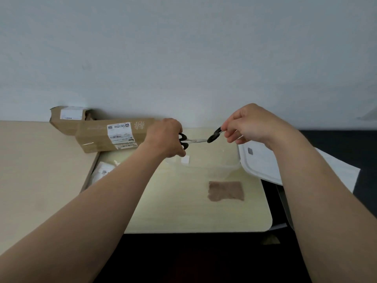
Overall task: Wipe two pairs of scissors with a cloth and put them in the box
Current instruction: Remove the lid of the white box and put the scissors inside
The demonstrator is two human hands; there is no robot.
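Note:
My left hand (165,137) grips one pair of scissors (193,140) by its black handles, the metal blades pointing right. My right hand (248,125) pinches a second pair of scissors (214,135), whose black handle loops stick out to the left; its blades are hidden by my fingers. The first pair's blade tip nearly meets those loops. Both pairs hang above a clear plastic box (228,167) on the pale table. A brown cloth (226,190) lies flat on the table in front of the box, with neither hand touching it.
A white lid (259,162) lies right of the box, over a white sheet (344,172). Two cardboard parcels (106,135) stand at the back left against the wall. A small white packet (102,170) lies near the table's left edge (89,172).

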